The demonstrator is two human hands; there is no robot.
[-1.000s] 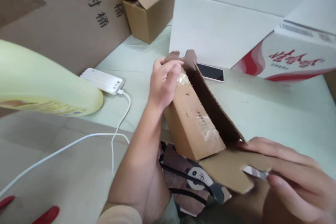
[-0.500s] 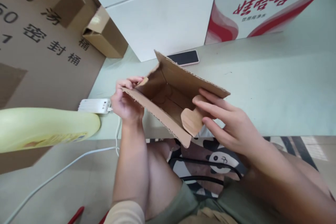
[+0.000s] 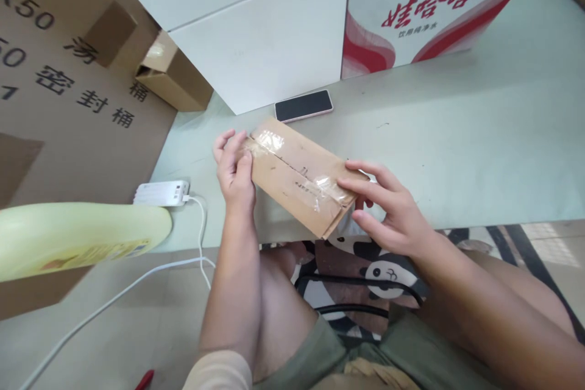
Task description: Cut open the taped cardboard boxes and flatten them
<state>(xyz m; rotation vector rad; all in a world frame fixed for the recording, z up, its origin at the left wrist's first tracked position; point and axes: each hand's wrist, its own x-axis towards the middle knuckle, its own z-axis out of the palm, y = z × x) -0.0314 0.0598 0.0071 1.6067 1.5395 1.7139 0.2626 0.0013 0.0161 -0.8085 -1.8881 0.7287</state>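
Observation:
A small brown cardboard box (image 3: 297, 180) is held between my hands over the front part of the table, its taped face turned up. Clear, shiny tape runs along the seam of that face, with a little dark print beside it. My left hand (image 3: 234, 164) grips the box's left end, thumb on the upper face. At the right end, my right hand (image 3: 384, 204) has its fingertips resting on the top corner and the side, with some fingers hidden behind the box. The open end seen before now faces away from me.
A phone (image 3: 304, 106) lies just behind the box, before white cartons (image 3: 274, 42). At left stand a white power bank (image 3: 162, 193) with a cable, a pale yellow bottle (image 3: 82, 234), a small brown box (image 3: 176, 73) and a large printed carton (image 3: 68, 116).
The box has been turned over: its open flaps and inside faced up, and now the taped face does. Both hands have stayed at its ends.

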